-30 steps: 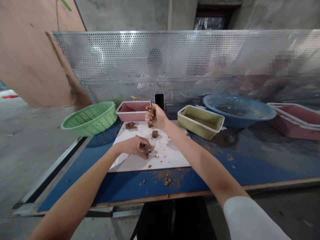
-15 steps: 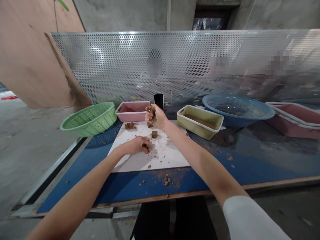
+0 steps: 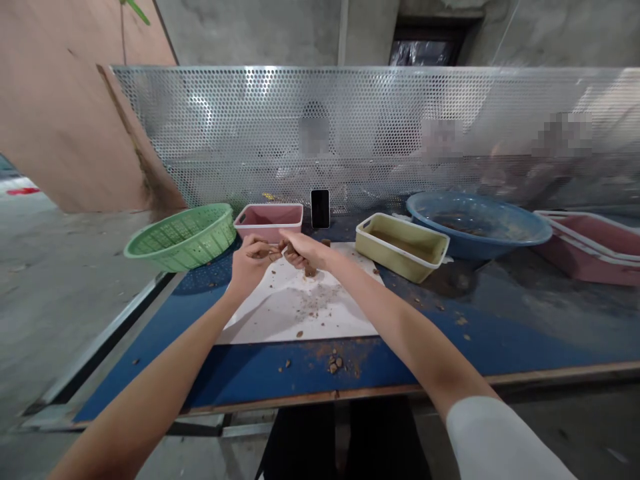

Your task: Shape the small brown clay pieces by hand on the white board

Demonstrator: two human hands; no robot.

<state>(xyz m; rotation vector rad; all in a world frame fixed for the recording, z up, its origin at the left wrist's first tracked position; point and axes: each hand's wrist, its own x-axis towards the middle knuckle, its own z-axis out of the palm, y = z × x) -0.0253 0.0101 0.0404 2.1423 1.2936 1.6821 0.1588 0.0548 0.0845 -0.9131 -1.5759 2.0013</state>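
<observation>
Over the back of the white board (image 3: 260,323), my two hands meet just in front of the left pink bin. My left hand (image 3: 253,263) has its fingers closed around a lump of brown clay (image 3: 259,253). Fingers of my right hand (image 3: 305,251) curl around another brown clay piece (image 3: 290,249). A small clay block (image 3: 310,271) sits on the board under my right hand, and part of one more piece (image 3: 325,243) shows behind my right wrist. Crumbs are scattered over the board.
A green basket (image 3: 183,233) and a pink bin (image 3: 270,215) stand at the back left. Beside them is an upright phone (image 3: 321,209). An olive bin (image 3: 400,257), a blue basin (image 3: 480,247) and stacked pink bins (image 3: 590,257) line the right. Behind rises a perforated metal panel (image 3: 350,133).
My left hand has moved up and away from the board's middle to the back. My right hand has come down slightly and left, so the hands now meet.
</observation>
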